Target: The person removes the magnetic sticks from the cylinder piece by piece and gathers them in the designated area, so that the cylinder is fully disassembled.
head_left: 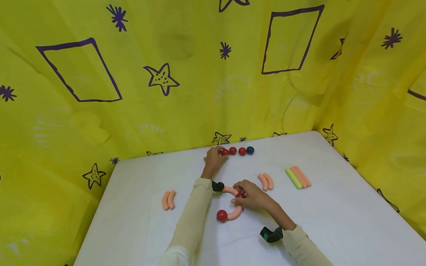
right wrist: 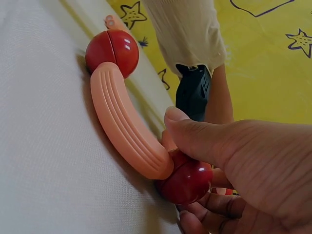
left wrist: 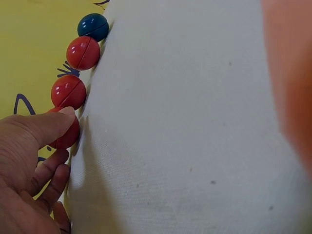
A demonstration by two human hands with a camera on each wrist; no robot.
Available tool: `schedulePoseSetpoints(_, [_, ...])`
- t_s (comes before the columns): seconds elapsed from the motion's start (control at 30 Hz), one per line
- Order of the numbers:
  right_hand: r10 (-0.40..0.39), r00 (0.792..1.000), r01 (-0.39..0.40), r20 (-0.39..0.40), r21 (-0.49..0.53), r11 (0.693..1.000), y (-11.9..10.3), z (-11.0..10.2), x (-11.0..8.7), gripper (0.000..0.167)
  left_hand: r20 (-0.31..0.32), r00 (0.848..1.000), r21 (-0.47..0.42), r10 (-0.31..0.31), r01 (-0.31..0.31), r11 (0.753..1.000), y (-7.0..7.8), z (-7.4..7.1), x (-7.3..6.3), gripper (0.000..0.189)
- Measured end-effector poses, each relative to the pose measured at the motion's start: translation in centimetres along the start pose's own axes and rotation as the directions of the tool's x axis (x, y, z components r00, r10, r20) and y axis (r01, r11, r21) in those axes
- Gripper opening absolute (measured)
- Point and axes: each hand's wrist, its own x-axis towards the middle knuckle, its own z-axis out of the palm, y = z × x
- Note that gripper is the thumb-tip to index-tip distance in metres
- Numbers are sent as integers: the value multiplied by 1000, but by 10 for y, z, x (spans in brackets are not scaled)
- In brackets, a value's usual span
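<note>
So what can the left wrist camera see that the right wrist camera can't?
Only the left wrist view shows the row of balls, three red balls and a blue ball, with the left hand touching the nearest red one. Only the right wrist view shows the right hand holding a dark red ball against a curved peach piece. Both show the white table.

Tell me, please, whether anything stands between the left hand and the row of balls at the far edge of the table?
Nothing visible does. The left hand already touches the nearest red ball of the row; the other balls lie beyond it along the table edge.
</note>
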Motion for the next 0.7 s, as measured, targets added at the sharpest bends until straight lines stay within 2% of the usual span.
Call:
schedulePoseSetpoints(0.47, [18,1000,-18,16,-20,1000,1,1,-1,53,36,999,-30,-23,24,999,1,-3,-3,38])
schedulePoseSetpoints(0.7, [21,1000,-20,17,-15,1000,-3,0,0,50,59,998,-58,-17,20,998,-5,-3,1,42])
